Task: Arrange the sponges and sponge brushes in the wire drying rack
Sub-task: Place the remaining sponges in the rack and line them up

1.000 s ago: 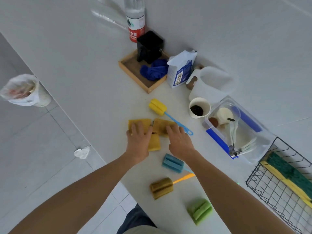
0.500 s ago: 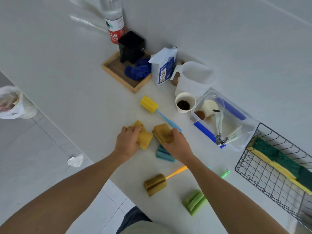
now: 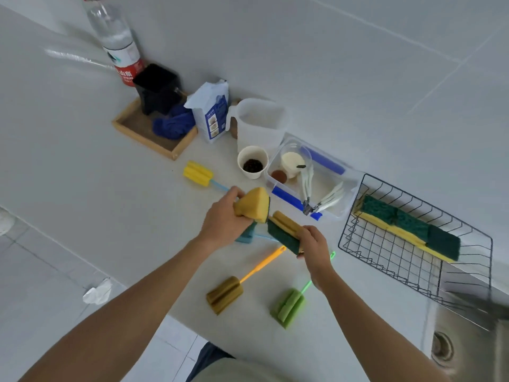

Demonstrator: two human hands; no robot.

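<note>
My left hand [image 3: 224,217] grips a yellow sponge [image 3: 253,202] held up above the counter. My right hand [image 3: 314,244] grips a yellow sponge with a dark green scrub face [image 3: 283,234], tilted, just right of the first. The black wire drying rack [image 3: 391,260] sits at the right and holds several yellow-and-green sponges [image 3: 407,227] along its far side. On the counter lie a yellow sponge brush [image 3: 197,174], an olive sponge brush with an orange handle [image 3: 224,295], a green sponge brush [image 3: 287,307] and a blue sponge brush [image 3: 246,235], partly hidden under my left hand.
A clear plastic bin [image 3: 341,199] with utensils, a paper cup [image 3: 252,161], a white jug [image 3: 260,124], a white bag [image 3: 210,110], a wooden tray [image 3: 148,136] with a black pot and blue cloth, and a water bottle [image 3: 118,41] line the wall. A steel sink [image 3: 468,340] lies below the rack.
Both hands have lifted their sponges off the counter and moved right, toward the rack. The right-hand sponge has turned its green face up. The camera has swung right.
</note>
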